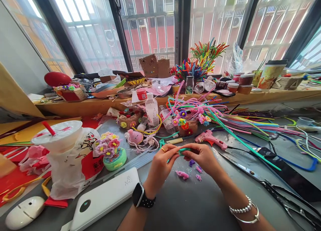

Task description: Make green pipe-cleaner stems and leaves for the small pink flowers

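Observation:
Both hands meet over the middle of the grey table. My left hand (163,164), with a ring and a watch on its wrist, pinches one end of a green pipe cleaner (185,150). My right hand (200,156), with bracelets at the wrist, grips the same piece, which looks bent or coiled between the fingertips. Part of it is hidden by the fingers. Just below the hands lie a pink fuzzy piece (182,175) and a small purple one (192,162). A small green twisted piece (162,143) lies beyond my left hand.
To the right are a pink glue gun (210,138), large scissors (250,172) and long pipe cleaners (238,122). On the left stand a white power bank (107,201), a bagged drink cup (60,137) and a flower pot ornament (114,159). Bottles (151,109) stand behind.

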Demonstrator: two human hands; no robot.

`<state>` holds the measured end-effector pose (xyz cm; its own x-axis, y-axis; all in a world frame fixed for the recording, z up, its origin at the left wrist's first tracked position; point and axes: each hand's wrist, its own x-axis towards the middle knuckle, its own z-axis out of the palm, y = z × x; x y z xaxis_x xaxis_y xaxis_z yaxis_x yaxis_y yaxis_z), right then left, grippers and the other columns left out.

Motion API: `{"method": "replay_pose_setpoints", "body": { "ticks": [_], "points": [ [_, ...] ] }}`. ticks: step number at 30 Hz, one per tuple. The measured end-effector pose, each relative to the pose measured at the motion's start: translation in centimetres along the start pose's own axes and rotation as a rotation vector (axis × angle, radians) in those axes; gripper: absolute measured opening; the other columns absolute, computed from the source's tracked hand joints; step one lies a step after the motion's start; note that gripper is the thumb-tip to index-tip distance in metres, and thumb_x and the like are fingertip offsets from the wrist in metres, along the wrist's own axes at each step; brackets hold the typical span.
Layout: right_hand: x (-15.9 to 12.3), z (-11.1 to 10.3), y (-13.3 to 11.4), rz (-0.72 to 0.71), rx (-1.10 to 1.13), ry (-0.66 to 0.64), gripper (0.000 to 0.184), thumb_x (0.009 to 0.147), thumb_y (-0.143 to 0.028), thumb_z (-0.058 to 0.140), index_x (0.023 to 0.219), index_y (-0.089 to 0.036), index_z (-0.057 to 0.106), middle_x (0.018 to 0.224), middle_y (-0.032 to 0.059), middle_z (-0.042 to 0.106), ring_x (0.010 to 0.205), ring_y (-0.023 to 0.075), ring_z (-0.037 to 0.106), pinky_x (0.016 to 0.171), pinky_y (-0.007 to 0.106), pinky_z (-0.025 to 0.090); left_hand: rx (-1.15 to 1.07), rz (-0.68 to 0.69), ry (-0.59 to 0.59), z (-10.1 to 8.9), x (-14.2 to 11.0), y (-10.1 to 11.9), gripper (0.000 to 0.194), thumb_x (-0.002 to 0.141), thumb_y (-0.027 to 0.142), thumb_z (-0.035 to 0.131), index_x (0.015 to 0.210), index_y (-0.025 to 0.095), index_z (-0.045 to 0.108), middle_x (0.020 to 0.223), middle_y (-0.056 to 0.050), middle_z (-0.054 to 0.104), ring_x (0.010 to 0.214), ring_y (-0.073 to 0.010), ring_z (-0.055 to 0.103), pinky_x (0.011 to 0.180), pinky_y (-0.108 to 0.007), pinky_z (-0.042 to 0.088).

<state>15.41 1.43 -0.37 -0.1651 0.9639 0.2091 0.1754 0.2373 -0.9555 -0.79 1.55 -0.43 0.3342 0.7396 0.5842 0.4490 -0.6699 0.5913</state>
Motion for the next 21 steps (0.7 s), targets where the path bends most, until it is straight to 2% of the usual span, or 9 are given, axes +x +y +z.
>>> {"method": "replay_pose_setpoints", "body": {
  "ticks": [3, 7, 14, 21],
  "points": [
    [0.1, -0.3, 0.0, 0.011, 0.025, 0.017, 0.022, 0.069, -0.028, 0.057, 0.085, -0.015, 0.065, 0.066, 0.0027, 0.065, 0.056, 0.0134, 0.06, 0.053, 0.023, 0.048, 0.194, 0.147, -0.035, -0.2, -0.2, -0.1, 0.035, 0.078, 0.015, 0.045, 0.113, 0.02, 0.048, 0.103, -0.008, 0.054, 0.093, -0.0163, 0.053, 0.08, -0.029, 0.045],
    [0.2, -0.5, -0.2, 0.042, 0.047, 0.036, 0.023, 0.068, -0.027, 0.059, 0.085, -0.014, 0.065, 0.062, 0.0019, 0.064, 0.053, 0.0128, 0.059, 0.051, 0.023, 0.048, 0.387, 0.222, -0.093, -0.5, -0.5, -0.1, 0.037, 0.08, 0.013, 0.041, 0.116, 0.022, 0.043, 0.11, -0.009, 0.05, 0.083, -0.0144, 0.057, 0.072, -0.027, 0.049],
    [0.2, -0.6, 0.2, 0.066, 0.031, 0.022, 0.027, 0.068, -0.028, 0.059, 0.089, -0.013, 0.065, 0.056, 0.0, 0.06, 0.048, 0.0109, 0.055, 0.046, 0.022, 0.046, 0.49, 0.332, -0.054, -0.9, -0.6, 0.1, 0.026, 0.08, 0.009, 0.039, 0.1, 0.014, 0.056, 0.094, -0.01, 0.057, 0.083, -0.0162, 0.057, 0.068, -0.026, 0.05],
    [0.2, -0.6, 0.4, 0.027, -0.035, -0.038, 0.029, 0.071, -0.029, 0.056, 0.093, -0.014, 0.064, 0.06, 0.0004, 0.058, 0.047, 0.0096, 0.052, 0.045, 0.021, 0.044, 0.501, 0.367, -0.018, -1.2, -0.1, 0.6, 0.028, 0.079, 0.013, 0.045, 0.104, 0.018, 0.055, 0.081, -0.005, 0.061, 0.072, -0.0137, 0.057, 0.062, -0.025, 0.049]
  ]
}}
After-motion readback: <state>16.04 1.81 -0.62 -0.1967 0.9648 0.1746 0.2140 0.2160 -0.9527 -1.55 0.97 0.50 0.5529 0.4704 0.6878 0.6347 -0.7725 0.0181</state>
